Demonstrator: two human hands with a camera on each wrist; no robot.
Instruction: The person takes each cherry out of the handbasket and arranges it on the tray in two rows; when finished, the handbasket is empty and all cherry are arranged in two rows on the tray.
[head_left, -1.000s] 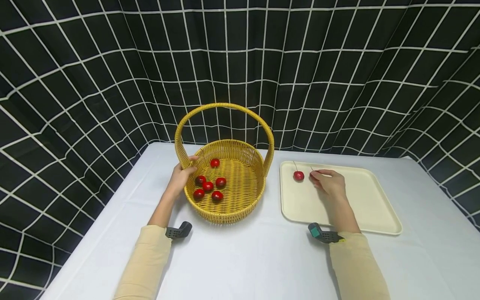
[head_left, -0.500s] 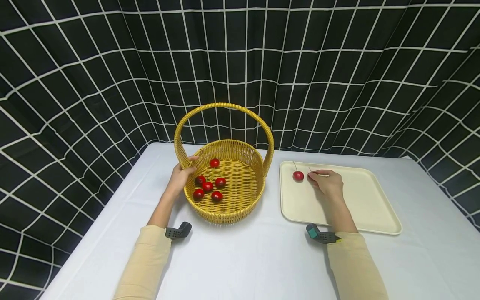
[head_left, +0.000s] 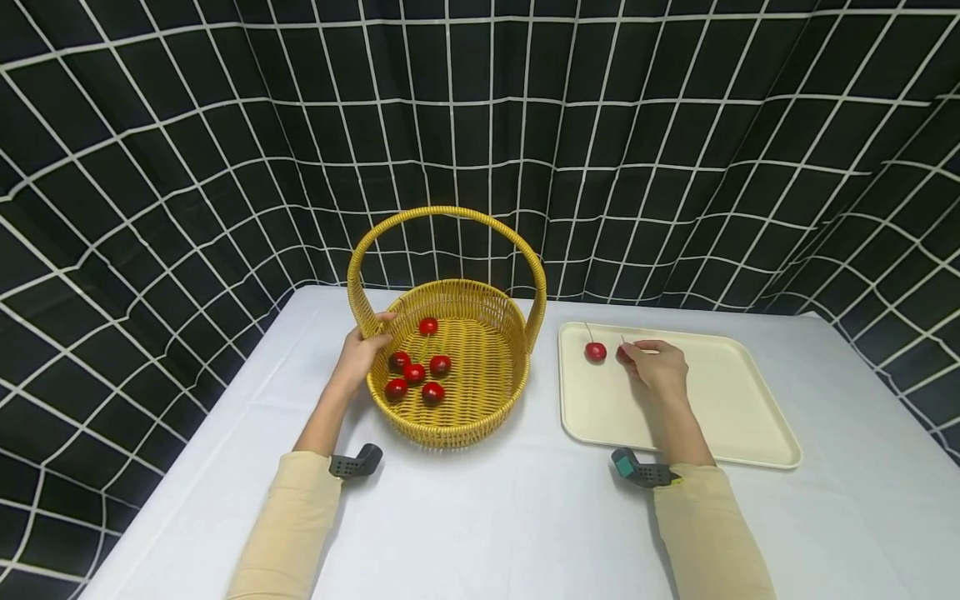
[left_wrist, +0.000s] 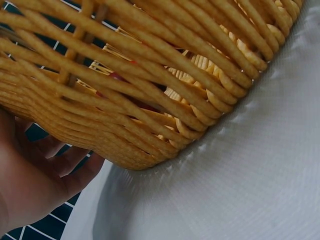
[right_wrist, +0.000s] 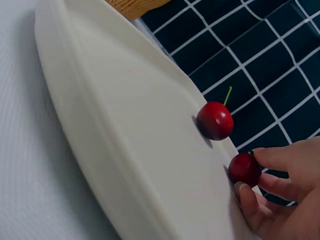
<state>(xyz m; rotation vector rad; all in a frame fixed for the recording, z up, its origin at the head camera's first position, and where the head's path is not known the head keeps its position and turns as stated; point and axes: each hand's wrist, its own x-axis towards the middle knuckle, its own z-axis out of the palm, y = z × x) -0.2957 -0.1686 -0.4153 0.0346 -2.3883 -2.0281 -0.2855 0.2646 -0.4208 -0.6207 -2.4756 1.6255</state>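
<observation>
My left hand (head_left: 358, 357) grips the left side of a yellow wicker basket (head_left: 480, 429) at its rim, just below where the tall hoop handle joins. Inside the basket lie several red cherries (head_left: 432, 392), grouped toward its left. On the right, my right hand (head_left: 660, 367) is over a cream tray (head_left: 720, 417), thumb and fingers pinching a dark red cherry (right_wrist: 244, 169). A second cherry (right_wrist: 215, 121), its stem pointing up, sits on the tray just left of that hand. In the left wrist view the fingers go behind the basket's woven wall (left_wrist: 100, 115).
A white cloth (head_left: 495, 517) covers the table under basket and tray. Black fabric with a white grid (head_left: 465, 108) hangs behind and on both sides. The basket's hoop handle (head_left: 446, 210) arches high above its rim.
My right hand has shifted very slightly left, staying at the same cherry on the tray. The left hand and the basket stay in place.
</observation>
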